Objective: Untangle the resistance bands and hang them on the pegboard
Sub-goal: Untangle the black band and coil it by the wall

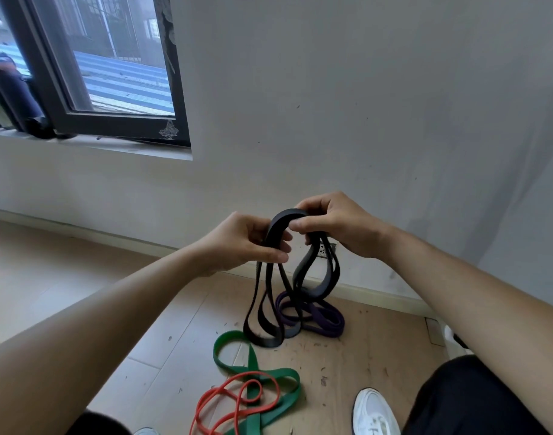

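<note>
Left hand: The left hand point(250, 243) is pinching the black bundle point(262, 309) just below its top arc, thumb and fingers closed on the strands.
Right hand: The right hand point(335, 227) is gripping the other side of that arc, fingers curled round it.
Black bundle: Its loops are hanging down between the hands, the lowest seeming to reach the floor point(80, 277); whether it is one band or several cannot be told.
Other bands: The purple band point(325, 318) is lying coiled near the floor's far edge, just behind the hanging loops. The green band point(253, 362) and the red band point(237, 400) are lying crossed over each other nearer the person.
Pegboard: It is not appearing in view.
Progress: The untangling is looking only begun, with nothing hung.
Risk: Pulling the hands apart could be tightening a crossing rather than freeing it, and the trailing loops could be snagging the purple band and dragging it along.
</note>
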